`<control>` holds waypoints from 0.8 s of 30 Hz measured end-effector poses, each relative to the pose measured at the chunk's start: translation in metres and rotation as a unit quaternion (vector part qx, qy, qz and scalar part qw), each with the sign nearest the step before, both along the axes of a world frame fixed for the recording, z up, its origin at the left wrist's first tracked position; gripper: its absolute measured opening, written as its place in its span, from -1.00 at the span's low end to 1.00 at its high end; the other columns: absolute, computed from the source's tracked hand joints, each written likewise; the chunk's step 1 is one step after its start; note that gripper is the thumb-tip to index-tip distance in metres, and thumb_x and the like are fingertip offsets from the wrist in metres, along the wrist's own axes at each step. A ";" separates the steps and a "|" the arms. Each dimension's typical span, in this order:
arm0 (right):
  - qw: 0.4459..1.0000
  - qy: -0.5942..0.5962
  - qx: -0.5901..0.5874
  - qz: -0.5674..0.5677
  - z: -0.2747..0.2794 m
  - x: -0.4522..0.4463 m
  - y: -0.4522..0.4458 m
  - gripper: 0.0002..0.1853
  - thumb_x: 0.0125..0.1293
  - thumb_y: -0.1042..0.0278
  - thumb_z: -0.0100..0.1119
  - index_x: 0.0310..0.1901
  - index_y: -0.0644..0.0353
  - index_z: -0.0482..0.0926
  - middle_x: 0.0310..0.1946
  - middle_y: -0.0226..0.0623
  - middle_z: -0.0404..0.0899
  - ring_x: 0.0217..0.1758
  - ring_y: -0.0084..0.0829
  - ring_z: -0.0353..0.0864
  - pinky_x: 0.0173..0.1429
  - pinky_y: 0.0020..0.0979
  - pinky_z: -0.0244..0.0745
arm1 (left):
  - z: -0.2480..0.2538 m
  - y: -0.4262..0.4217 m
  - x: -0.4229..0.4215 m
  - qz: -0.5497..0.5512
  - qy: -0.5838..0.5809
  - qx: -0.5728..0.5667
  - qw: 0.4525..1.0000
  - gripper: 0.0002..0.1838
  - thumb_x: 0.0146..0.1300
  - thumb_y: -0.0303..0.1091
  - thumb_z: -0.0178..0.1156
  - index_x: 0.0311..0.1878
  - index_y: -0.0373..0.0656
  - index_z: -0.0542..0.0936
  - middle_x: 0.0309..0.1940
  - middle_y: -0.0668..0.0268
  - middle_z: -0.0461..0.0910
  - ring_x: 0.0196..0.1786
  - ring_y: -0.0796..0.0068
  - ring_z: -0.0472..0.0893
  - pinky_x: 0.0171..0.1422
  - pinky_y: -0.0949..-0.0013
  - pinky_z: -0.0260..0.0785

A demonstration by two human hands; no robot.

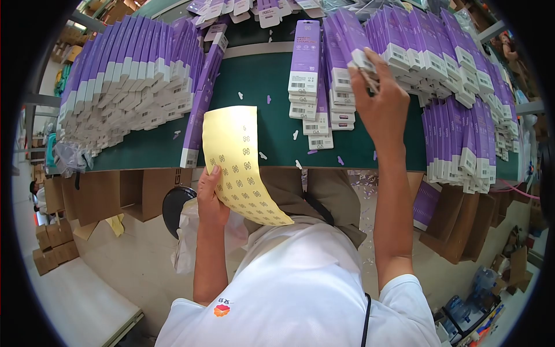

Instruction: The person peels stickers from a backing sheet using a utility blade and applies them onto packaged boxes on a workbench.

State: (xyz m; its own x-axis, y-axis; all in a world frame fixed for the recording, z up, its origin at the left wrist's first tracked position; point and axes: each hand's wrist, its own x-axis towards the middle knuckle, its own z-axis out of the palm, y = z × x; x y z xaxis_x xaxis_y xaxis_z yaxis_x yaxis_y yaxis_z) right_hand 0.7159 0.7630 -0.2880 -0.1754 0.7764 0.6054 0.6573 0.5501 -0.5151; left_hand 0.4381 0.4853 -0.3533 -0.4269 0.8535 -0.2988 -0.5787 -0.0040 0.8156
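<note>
My left hand (211,196) grips the lower left edge of a yellow sticker sheet (231,153). Small dark printed labels run in rows over its lower part, while much of the upper left is bare. My right hand (378,92) is closed on the white end of a slim purple-and-white box (351,32), slightly blurred, at the top of a stack. Just left of it lies a stack of similar boxes (304,55), with barcodes and small dark marks on their white ends.
Purple boxes stand in a long row (133,49) on the left and in piles (428,43) on the right. Scraps of white and purple litter the green table (254,75). Open cardboard cartons (115,194) sit below the table's front edge.
</note>
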 end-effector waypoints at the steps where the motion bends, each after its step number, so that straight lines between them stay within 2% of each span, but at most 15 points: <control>1: 0.999 0.033 0.006 0.006 0.000 0.007 -0.001 -0.47 0.53 0.08 0.45 0.43 0.07 0.70 -0.06 0.01 0.87 -0.07 0.04 0.93 0.03 -0.09 0.82 | -0.001 0.001 0.000 -0.002 0.000 -0.001 1.000 -0.57 0.73 -0.22 0.13 0.49 -0.22 0.54 0.26 0.21 0.77 0.21 0.38 0.82 0.34 0.23 0.69; 4: 0.999 0.039 0.018 -0.012 -0.006 0.026 -0.016 -0.47 0.52 0.17 0.47 0.44 0.12 0.67 0.00 0.03 0.87 -0.01 0.03 0.93 0.08 -0.08 0.82 | 0.000 0.003 0.001 -0.002 -0.011 0.003 1.000 -0.58 0.73 -0.22 0.13 0.49 -0.22 0.54 0.26 0.21 0.77 0.21 0.38 0.82 0.35 0.23 0.69; 8: 0.999 0.014 -0.014 -0.033 -0.032 0.041 -0.030 -0.46 0.52 0.17 0.47 0.44 0.15 0.66 0.15 0.06 0.82 0.09 0.03 0.91 0.14 -0.06 0.82 | -0.001 0.008 0.005 -0.019 -0.011 0.004 1.000 -0.57 0.73 -0.22 0.14 0.48 -0.23 0.54 0.25 0.21 0.77 0.22 0.38 0.82 0.35 0.23 0.68; 11: 0.999 0.016 0.019 -0.039 -0.046 0.043 -0.028 -0.45 0.49 0.18 0.49 0.43 0.16 0.65 0.13 0.03 0.82 0.06 0.02 0.91 0.09 -0.06 0.83 | -0.001 0.010 0.006 -0.021 -0.007 0.005 1.000 -0.57 0.72 -0.22 0.14 0.49 -0.23 0.54 0.25 0.20 0.78 0.22 0.38 0.82 0.35 0.23 0.69; 14: 0.998 0.005 0.029 -0.048 -0.037 0.045 -0.037 -0.42 0.43 0.21 0.51 0.43 0.13 0.65 0.12 -0.01 0.81 0.05 0.01 0.91 0.02 -0.07 0.85 | 0.001 0.012 0.009 -0.012 -0.009 0.009 1.000 -0.57 0.73 -0.23 0.14 0.49 -0.24 0.54 0.25 0.20 0.78 0.21 0.38 0.82 0.35 0.24 0.69; 20: 0.996 -0.065 -0.027 -0.057 -0.047 0.054 -0.055 -0.36 0.35 0.25 0.55 0.47 0.00 0.64 0.12 -0.09 0.80 -0.09 -0.01 0.92 -0.10 -0.06 0.85 | 0.004 0.009 0.012 -0.016 0.000 0.013 1.000 -0.57 0.74 -0.23 0.12 0.49 -0.24 0.54 0.25 0.20 0.77 0.21 0.39 0.82 0.35 0.24 0.70; 24: 0.991 -0.115 -0.064 -0.030 -0.044 0.061 -0.065 -0.36 0.35 0.23 0.59 0.46 0.00 0.67 0.10 -0.14 0.82 -0.10 -0.04 0.92 -0.09 -0.13 0.83 | 0.009 -0.002 0.014 -0.021 0.011 0.015 1.000 -0.57 0.74 -0.22 0.12 0.49 -0.24 0.53 0.25 0.20 0.77 0.20 0.39 0.82 0.33 0.24 0.70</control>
